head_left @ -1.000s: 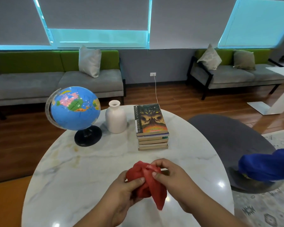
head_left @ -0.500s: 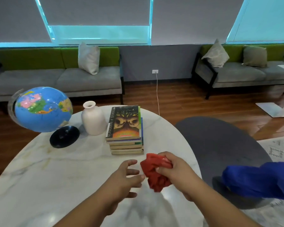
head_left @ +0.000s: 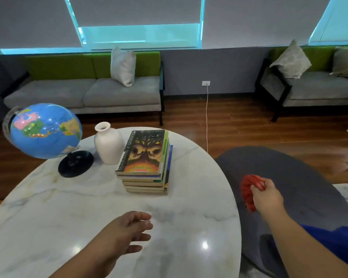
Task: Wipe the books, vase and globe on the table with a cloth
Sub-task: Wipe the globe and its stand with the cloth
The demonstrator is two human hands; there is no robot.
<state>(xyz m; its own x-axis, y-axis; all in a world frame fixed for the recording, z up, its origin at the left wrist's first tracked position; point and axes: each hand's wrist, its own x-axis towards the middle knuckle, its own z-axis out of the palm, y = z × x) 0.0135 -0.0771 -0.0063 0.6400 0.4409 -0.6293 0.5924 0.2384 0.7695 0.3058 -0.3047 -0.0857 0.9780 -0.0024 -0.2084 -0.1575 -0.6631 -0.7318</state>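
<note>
Your right hand is out at the right of the frame, past the table's edge and over the grey chair. Its fingers are clenched round the red cloth, which is bunched up and bulges out on the hand's left side. Your left hand is low in the centre, above the marble table, fingers loose and spread, holding nothing. I can't tell whether it touches the top.

Now the targets. The books sit stacked mid-frame on the table's far half, an owl-faced cover on top. Just to their left the white vase stands upright, close beside the stack; whether the two touch I can't tell. Further left the globe tilts on its black base, near the table's edge. The cloth is well apart from all three.

Across the upper part of the frame there's a grey and green sofa with a cushion on it.
</note>
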